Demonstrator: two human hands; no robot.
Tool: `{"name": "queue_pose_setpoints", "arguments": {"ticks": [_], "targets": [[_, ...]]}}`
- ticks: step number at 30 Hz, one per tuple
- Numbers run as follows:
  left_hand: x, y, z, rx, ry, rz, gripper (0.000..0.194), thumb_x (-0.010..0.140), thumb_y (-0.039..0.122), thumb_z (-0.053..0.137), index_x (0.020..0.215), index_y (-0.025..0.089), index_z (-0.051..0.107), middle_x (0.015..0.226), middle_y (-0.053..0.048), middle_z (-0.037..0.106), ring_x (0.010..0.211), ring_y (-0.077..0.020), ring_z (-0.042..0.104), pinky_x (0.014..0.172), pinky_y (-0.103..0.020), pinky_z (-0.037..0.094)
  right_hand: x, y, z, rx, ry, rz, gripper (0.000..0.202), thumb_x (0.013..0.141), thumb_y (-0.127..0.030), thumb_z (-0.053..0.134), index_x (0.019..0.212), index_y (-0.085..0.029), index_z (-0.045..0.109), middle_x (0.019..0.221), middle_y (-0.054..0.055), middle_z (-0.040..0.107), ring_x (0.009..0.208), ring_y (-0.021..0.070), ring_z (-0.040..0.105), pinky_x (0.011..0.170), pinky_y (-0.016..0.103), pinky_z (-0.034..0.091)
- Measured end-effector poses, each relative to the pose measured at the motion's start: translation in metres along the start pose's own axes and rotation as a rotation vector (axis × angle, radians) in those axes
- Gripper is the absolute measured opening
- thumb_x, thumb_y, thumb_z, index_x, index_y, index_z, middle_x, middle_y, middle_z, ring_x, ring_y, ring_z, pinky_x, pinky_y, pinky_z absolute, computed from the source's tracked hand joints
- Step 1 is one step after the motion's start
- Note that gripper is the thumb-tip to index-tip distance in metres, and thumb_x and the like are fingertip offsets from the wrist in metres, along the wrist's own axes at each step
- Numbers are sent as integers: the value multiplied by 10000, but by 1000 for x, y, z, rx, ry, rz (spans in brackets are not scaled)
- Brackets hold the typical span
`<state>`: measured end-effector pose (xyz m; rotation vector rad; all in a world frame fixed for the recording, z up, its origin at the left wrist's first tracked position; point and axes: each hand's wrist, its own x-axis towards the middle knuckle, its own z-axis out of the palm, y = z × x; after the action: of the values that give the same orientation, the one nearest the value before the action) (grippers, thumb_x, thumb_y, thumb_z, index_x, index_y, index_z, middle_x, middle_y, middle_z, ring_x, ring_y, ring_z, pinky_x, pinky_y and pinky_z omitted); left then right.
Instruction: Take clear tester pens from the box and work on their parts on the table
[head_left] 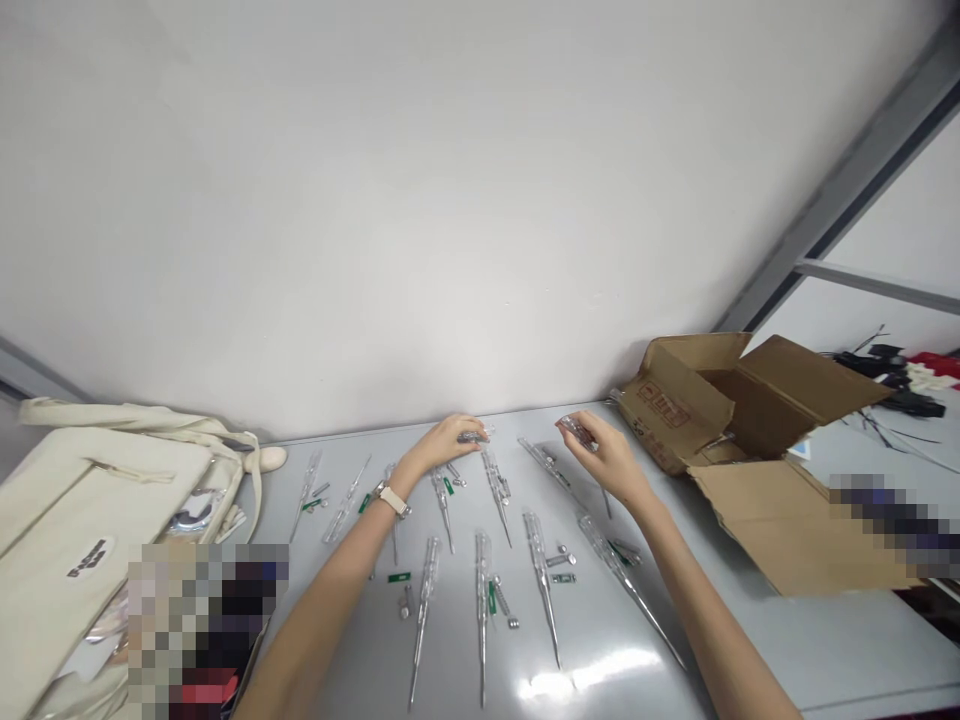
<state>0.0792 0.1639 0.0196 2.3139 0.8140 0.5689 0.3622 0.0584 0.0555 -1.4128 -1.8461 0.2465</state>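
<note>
My left hand [448,440], with a watch on a pale strap, is closed at the table's far edge, thumb and fingers round a small clear plastic piece [474,437]. Just below its fingertips lies a clear-handled screwdriver [495,485]. To the right, my right hand [606,458] grips another clear-handled screwdriver [576,430], whose shaft shows beneath the palm. Between the hands is one more screwdriver [546,462] lying at a slant. Several like it rest in two rows, among them a front one [482,600], beside small green circuit boards [492,598], springs [502,597] and silvery button-like parts [513,622].
A cream bag [82,500] with straps covers the left end of the grey table [600,620]. At the right stands an open cardboard box [675,400], one flap [810,525] spread toward me. Black cables [889,380] lie behind it. A white wall [450,200] rises behind the table.
</note>
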Motion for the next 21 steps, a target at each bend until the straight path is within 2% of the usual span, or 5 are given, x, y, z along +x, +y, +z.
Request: {"name": "queue_pose_setpoints", "arguments": {"ticks": [6, 10, 13, 16, 21], "targets": [[-7, 19, -7, 30, 82, -18, 239, 862, 352, 630, 1051, 233, 715, 1181, -65, 656, 1121, -233, 580, 1021, -356, 405, -2, 23, -13, -78, 133, 122, 316, 950, -456, 455, 1088, -210, 596, 897, 55, 687, 760, 193, 636, 690, 265, 440], [-29, 50, -18, 1, 177, -58, 258, 891, 400, 590, 1054, 234, 701, 1170, -58, 653, 1099, -222, 586, 1007, -344, 414, -9, 59, -12, -363, 132, 319, 315, 932, -433, 443, 1014, -183, 615, 822, 86, 682, 726, 235, 647, 656, 298, 444], [-59, 78, -26, -14, 265, -151, 282, 935, 426, 506, 1030, 246, 701, 1124, -48, 657, 1064, -206, 596, 977, -334, 439, -13, 77, -8, -467, 141, 408, 303, 897, -315, 436, 1026, -119, 627, 834, 151, 668, 676, 249, 633, 614, 320, 441], [-98, 103, -30, 1, 217, -221, 284, 953, 409, 464, 1047, 270, 693, 1141, -35, 651, 1071, -200, 593, 980, -340, 450, -17, 76, -9, -479, 145, 387, 340, 869, -256, 429, 1112, -119, 624, 929, 166, 668, 707, 240, 633, 638, 328, 456], [-171, 134, -23, 33, 214, -342, 274, 960, 375, 436, 1042, 311, 689, 1111, -26, 667, 1034, -191, 623, 925, -333, 507, -46, 57, -42, -320, 58, 275, 420, 911, -425, 402, 1205, -215, 617, 983, 125, 707, 829, 290, 670, 735, 392, 498]]}}
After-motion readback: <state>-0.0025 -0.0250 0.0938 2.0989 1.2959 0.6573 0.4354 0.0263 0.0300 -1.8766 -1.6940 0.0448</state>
